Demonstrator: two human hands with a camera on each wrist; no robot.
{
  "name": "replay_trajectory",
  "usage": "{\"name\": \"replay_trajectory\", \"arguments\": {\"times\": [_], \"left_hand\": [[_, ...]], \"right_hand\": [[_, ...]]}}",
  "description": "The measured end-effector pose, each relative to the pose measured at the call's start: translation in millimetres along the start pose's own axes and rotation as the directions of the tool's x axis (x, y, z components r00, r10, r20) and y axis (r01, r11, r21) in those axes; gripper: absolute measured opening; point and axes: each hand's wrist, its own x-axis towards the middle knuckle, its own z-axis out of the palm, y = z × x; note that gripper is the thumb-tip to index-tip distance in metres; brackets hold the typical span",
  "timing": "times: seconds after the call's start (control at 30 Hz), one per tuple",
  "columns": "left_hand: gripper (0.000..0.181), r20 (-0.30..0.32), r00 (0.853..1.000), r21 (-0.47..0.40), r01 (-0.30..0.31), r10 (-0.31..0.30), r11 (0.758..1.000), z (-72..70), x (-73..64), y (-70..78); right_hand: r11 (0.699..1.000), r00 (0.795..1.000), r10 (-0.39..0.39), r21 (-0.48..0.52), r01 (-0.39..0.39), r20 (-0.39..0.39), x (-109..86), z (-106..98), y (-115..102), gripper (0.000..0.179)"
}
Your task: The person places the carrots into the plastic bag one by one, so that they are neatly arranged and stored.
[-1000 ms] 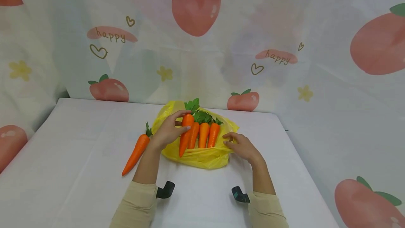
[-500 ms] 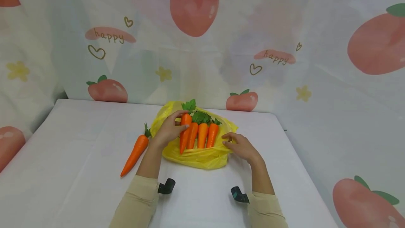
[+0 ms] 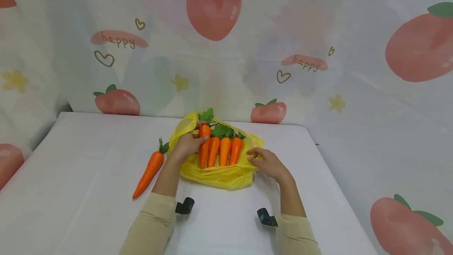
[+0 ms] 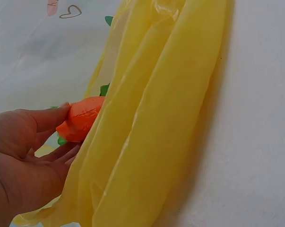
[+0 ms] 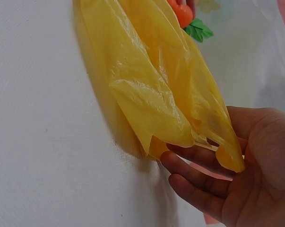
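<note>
An opened yellow plastic bag (image 3: 226, 179) lies on the white table with a row of orange carrots with green leafy tops in its mouth. My left hand (image 3: 185, 145) pinches the leftmost carrot (image 3: 203, 156) near its top, thumb on the near side; in the left wrist view the bag's side hides most of this carrot (image 4: 83, 118). To its right sit three more, including the middle carrot (image 3: 224, 152), their tips hidden behind the bag's front. My right hand (image 3: 270, 165) holds the bag's right edge between thumb and fingers, as the right wrist view shows.
Another carrot (image 3: 150, 171) lies on the white tabletop (image 3: 95, 160), left of the bag and beside my left forearm. A printed cloth backdrop (image 3: 159, 50) with fruit pictures hangs close behind the table. Black wrist cameras jut inward from both sleeves.
My left hand has brought its carrot slightly left and toward the bag, upright beside the others, its tip now higher in view. The right hand keeps its place at the bag's edge.
</note>
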Motion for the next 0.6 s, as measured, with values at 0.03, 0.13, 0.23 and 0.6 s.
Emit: {"name": "replay_trajectory", "arguments": {"times": [0.03,0.13,0.23,0.6], "left_hand": [[0.052,-0.004,1.0,-0.002,0.003,-0.003,1.0,0.4,0.5,-0.4],[0.051,-0.006,1.0,-0.001,0.014,-0.014,1.0,1.3,1.4,-2.3],[0.05,-0.002,0.999,0.016,0.043,-0.043,0.999,2.2,1.6,-3.7],[0.048,-0.022,0.992,0.196,0.128,-0.126,0.972,4.3,0.3,-8.6]], "right_hand": [[1.0,1.0,0.003,0.001,-0.003,0.0,0.0,0.1,-0.4,0.031],[1.0,1.0,-0.005,-0.001,0.005,0.003,-0.2,0.5,-0.7,0.031],[1.0,1.0,-0.018,-0.004,0.018,0.004,-0.6,0.8,-0.8,0.03],[1.0,1.0,-0.013,-0.012,0.013,0.004,-2.4,-1.5,-2.6,0.03]]}}
